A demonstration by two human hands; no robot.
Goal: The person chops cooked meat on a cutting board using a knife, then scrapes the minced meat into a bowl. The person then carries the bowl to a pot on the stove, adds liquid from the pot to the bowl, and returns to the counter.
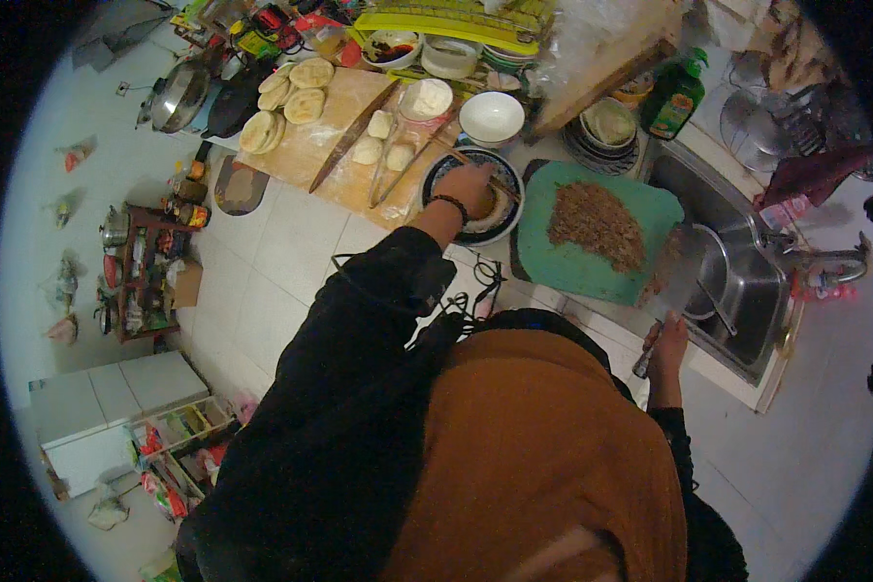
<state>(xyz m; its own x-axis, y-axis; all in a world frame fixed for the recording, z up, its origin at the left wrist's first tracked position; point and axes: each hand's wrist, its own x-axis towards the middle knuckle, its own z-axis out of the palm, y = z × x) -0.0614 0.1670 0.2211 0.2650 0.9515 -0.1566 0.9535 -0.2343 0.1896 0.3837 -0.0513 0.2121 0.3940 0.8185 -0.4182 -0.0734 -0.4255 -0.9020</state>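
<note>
My left hand (467, 188) reaches down into a dark-rimmed bowl (516, 182). Its fingertips are partly hidden, so its grip cannot be made out. Something round and tan (492, 212) lies in the bowl beside the hand. Wooden chopsticks (447, 148) rest across the rim. My right hand (669, 340) is closed around the handle of a cleaver (680, 258). The broad blade, with brown bits on it, is at the right edge of a green cutting board (596, 287). A heap of finely chopped brown food (598, 225), likely meat, covers the middle of the board.
Flatbreads (304, 105), dough pieces (367, 151) and a tapered rolling pin (353, 138) lie on a floury wooden board (262, 161). A white bowl (492, 116) stands behind. The steel sink (753, 320) is at right, with a green pump bottle (673, 98) behind.
</note>
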